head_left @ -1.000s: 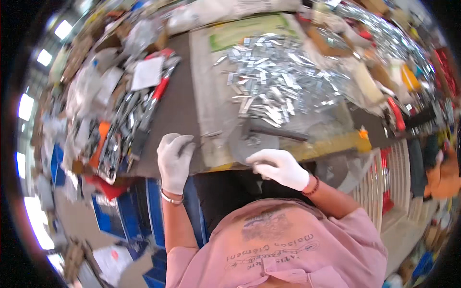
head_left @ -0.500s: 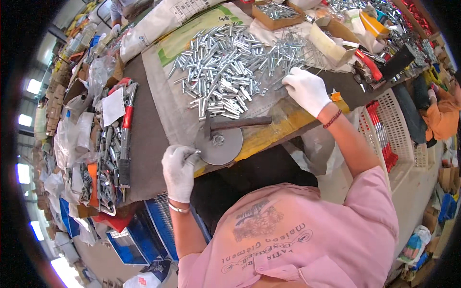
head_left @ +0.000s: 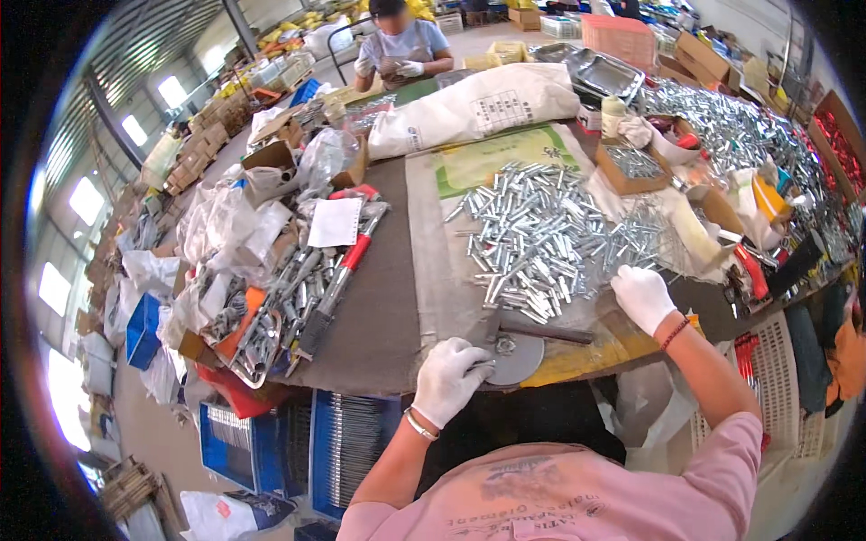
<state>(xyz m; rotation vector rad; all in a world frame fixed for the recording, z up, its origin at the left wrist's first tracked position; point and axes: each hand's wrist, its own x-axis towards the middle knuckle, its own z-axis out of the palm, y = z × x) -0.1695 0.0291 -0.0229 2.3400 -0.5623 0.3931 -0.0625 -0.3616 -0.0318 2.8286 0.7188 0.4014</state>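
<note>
My left hand (head_left: 451,380), in a white glove, is closed in a pinch beside a round grey metal disc (head_left: 521,368) at the table's near edge. A small shiny metal piece seems to be at its fingertips, mostly hidden. A hammer with a dark wooden handle (head_left: 550,333) lies across the disc's far side. My gloved right hand (head_left: 642,298) is closed at the near right edge of a heap of short silvery metal sleeves (head_left: 537,234), by some thin metal pins (head_left: 645,230). Whatever its fingers hold is hidden.
Metal tools and a red-handled bar (head_left: 356,252) are piled at the left. A rolled white sack (head_left: 478,113) lies behind the heap. An open carton of parts (head_left: 631,167) and red-handled tools (head_left: 750,270) are at the right. Across the table is a co-worker (head_left: 401,50).
The view has tilted up and swung left, bringing the co-worker and far room into sight. Both hands stay near the same places, the left by the disc, the right by the pins.
</note>
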